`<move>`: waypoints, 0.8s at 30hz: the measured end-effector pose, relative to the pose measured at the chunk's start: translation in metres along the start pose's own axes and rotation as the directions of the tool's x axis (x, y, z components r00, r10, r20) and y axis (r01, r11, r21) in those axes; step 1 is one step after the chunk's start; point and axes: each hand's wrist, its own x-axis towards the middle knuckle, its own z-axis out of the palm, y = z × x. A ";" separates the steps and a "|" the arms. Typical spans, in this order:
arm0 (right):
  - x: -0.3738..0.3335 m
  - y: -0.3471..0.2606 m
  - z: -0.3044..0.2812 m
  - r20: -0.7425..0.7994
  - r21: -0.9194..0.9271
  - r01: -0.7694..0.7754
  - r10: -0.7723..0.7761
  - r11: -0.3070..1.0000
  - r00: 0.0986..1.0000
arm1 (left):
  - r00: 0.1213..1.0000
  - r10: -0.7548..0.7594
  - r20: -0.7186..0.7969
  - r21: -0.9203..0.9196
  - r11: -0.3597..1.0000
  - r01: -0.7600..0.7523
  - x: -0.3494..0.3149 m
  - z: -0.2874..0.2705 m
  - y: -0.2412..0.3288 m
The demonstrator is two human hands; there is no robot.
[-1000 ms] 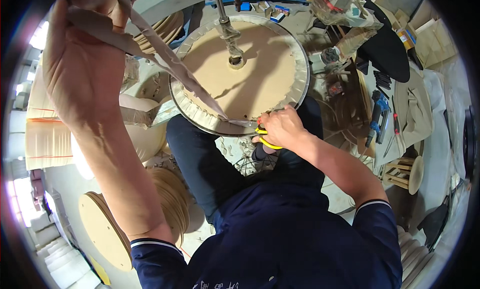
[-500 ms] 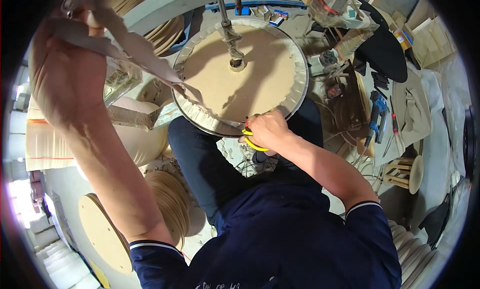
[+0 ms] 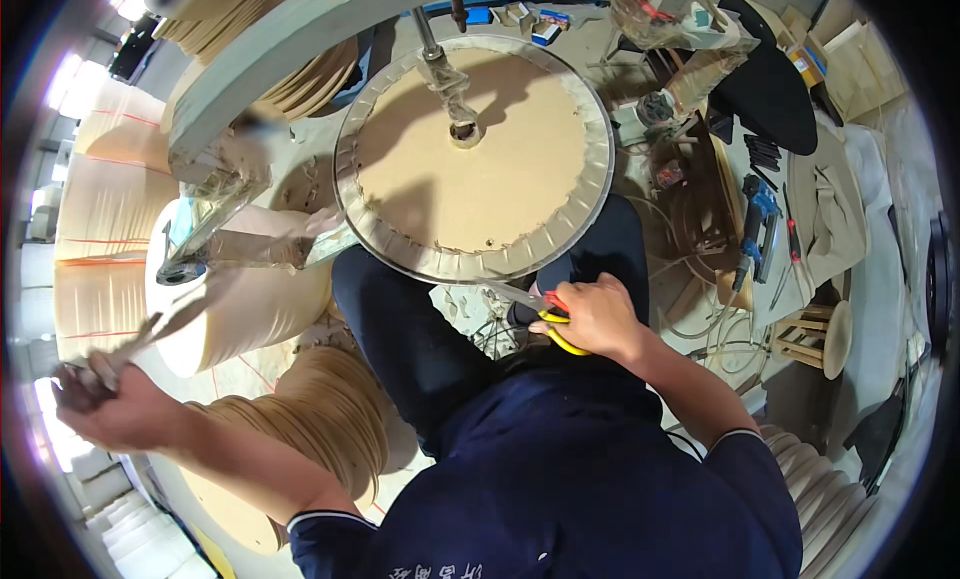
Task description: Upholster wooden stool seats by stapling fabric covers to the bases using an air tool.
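Observation:
At the far left, my left hand (image 3: 125,404) is closed on a greyish strip of cloth (image 3: 190,307), which trails up and away from it, smeared by motion. My right hand (image 3: 600,317), in front of my lap, grips scissors (image 3: 553,319) with red and yellow handles, their blades pointing left toward the disc's near edge. Above my knees lies a round wooden disc (image 3: 420,129), its rim covered by a pleated band of pale fabric (image 3: 480,262). A metal rod wrapped in film (image 3: 450,89) comes down to the disc's middle.
A curved grey arm (image 3: 300,29) spans the upper left. Stacks of round boards (image 3: 320,404) and wrapped rolls (image 3: 240,324) stand at my left. On the right, a blue power tool (image 3: 755,229) and a red-handled screwdriver (image 3: 792,241) lie beside folded cloth (image 3: 835,209).
My left hand has swung down and outward, taking the cloth strip away from the disc. My right hand has drawn the scissors back from the rim toward my lap.

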 end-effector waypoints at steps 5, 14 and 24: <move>-0.020 0.026 -0.001 -0.091 0.046 -0.124 0.128 0.991 0.988 | 0.983 0.168 0.079 0.521 0.833 -0.184 -0.090 -0.077 -0.066; -0.018 0.027 -0.018 -0.016 0.199 -0.302 0.312 0.932 0.950 | 0.229 -0.956 0.186 0.942 0.106 -0.319 -0.275 -0.177 -0.164; -0.031 0.025 -0.025 -0.025 0.417 -0.563 0.629 0.713 0.777 | 0.742 -0.611 0.274 0.920 0.391 -0.018 -0.249 -0.043 -0.171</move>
